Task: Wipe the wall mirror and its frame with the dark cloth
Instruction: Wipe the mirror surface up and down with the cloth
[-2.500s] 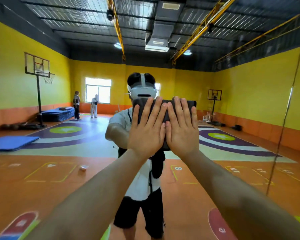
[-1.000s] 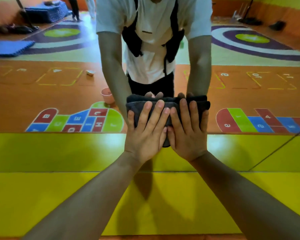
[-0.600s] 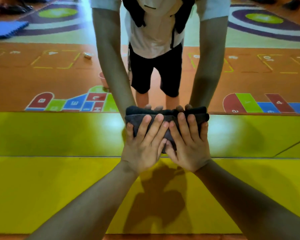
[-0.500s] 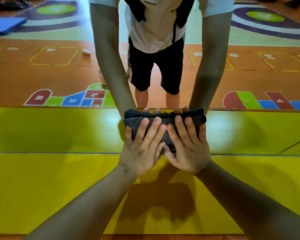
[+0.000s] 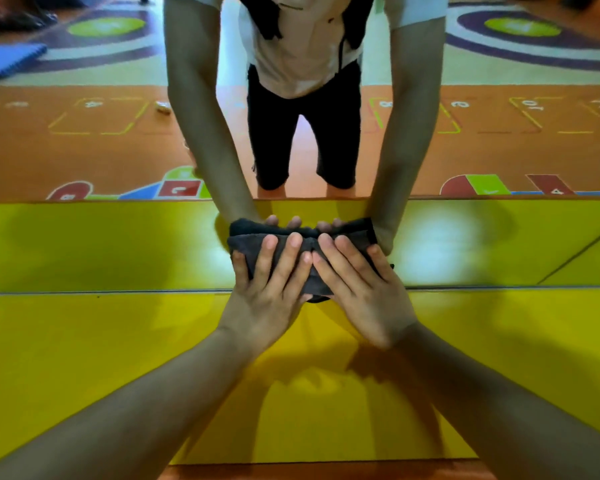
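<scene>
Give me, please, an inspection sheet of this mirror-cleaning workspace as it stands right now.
Surface: large wall mirror, reflecting an orange painted gym floor; its thin dark lower edge sits above a glossy yellow panel.
Job's things: folded dark grey cloth, pressed near the mirror's lower edge.
Clutter: in the reflection only, a small pale object and a blue foam mat on the floor.
Grips: left hand and right hand side by side, fingers straight, flat on the cloth.
Cables: nothing seen for sure; a thin dark diagonal line at the right, nature unclear.
Surroundings: reflected person in white shirt and black shorts, leaning in.
</scene>
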`<action>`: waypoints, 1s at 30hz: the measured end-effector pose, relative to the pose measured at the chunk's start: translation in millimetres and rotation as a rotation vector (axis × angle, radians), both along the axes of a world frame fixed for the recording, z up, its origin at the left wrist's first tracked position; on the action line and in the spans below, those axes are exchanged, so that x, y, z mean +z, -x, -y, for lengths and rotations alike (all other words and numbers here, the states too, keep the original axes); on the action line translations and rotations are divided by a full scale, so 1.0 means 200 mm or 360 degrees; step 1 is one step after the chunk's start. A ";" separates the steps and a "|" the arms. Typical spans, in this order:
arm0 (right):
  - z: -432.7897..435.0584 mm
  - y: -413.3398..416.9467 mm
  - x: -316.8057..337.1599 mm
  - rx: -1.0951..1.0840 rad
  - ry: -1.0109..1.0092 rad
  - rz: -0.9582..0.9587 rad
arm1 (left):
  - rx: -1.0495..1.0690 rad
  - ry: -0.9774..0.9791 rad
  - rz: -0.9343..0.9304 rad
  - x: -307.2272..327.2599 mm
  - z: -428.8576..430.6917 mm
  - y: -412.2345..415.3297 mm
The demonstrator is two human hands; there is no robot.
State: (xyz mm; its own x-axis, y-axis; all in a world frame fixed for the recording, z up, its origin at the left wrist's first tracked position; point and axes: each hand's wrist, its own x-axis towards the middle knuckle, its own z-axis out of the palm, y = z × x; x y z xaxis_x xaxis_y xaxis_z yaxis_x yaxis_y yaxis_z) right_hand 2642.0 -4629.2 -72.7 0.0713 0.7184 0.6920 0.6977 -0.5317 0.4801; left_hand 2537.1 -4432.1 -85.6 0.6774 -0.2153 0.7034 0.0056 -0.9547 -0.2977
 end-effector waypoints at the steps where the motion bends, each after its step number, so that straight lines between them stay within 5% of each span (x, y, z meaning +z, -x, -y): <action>1: 0.06 -0.03 0.00 -0.0005 0.0004 0.0012 | -0.0001 -0.0033 0.0016 0.00 0.05 -0.04; 13: 0.35 -0.21 0.33 0.0095 0.0005 0.0059 | 0.0032 -0.0144 0.0204 0.27 0.32 -0.25; 30: 0.42 -0.37 2.57 -0.0105 -0.0132 0.0388 | -0.0013 -0.0356 0.0560 2.61 0.39 -0.41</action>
State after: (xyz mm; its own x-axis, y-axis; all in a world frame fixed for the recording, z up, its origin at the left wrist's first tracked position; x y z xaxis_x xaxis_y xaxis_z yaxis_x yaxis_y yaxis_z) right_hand 2715.3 -4712.8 440.9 -0.0601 0.6579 0.7507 0.5294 -0.6166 0.5827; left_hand 2620.0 -4509.5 436.4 0.4019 -0.3934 0.8269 0.1369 -0.8671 -0.4790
